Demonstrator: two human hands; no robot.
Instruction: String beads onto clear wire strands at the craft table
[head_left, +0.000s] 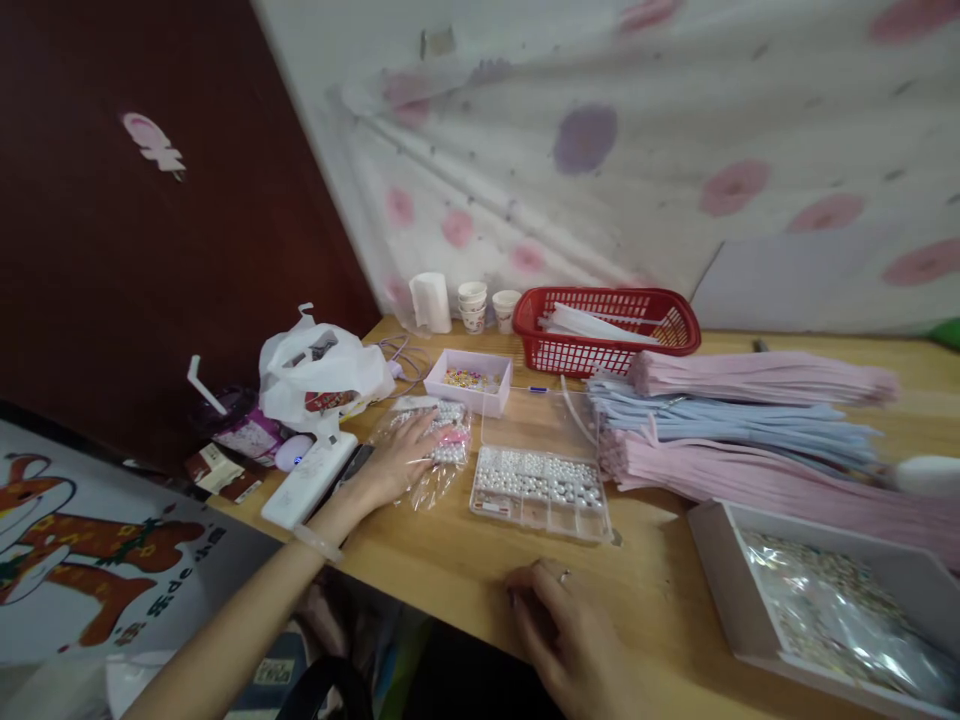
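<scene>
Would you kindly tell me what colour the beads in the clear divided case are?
The beads look white to silvery, seen best in the head view.

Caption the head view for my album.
Left hand on a clear bead bag, right hand before the open bead case, red basket behind.

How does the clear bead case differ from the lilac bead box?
The bead case is transparent and split into compartments; the lilac bead box has opaque walls. The case holds white and silvery beads, the box multicoloured ones. The case is shallower than the box. Both stand open on the wooden table.
</scene>
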